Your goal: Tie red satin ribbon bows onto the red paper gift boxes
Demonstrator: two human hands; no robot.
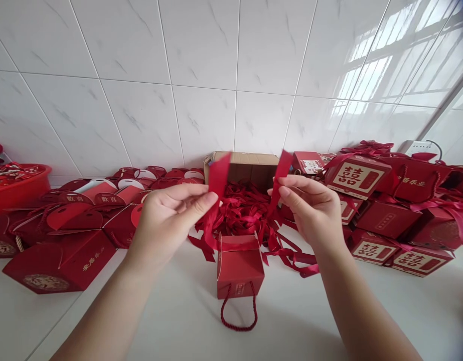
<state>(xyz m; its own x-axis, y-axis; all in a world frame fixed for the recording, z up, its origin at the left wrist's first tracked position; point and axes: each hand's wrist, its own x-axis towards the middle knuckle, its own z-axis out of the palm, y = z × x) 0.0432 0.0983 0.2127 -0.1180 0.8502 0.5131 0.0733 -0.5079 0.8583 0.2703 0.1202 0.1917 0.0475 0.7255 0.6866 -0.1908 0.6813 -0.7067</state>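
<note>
Between thumb and fingers, my left hand (178, 213) pinches one end of a red ribbon (219, 175). The other raised ribbon end is pinched the same way by my right hand (310, 205). Both ends point up, and the ribbon runs down toward a small red gift box (241, 271) between my hands. Whether it passes through the box top I cannot tell for sure. A twisted dark red cord handle (239, 328) hangs from the box's near side onto the table. Behind the box lies a heap of loose red ribbons (244, 205).
An open cardboard carton (250, 159) stands against the tiled wall behind the ribbons. Red boxes with cord handles (61, 260) crowd the left. Stacked boxes with bows (385, 220) fill the right. A red basin (20, 188) is at far left, a white power strip (419, 148) at far right.
</note>
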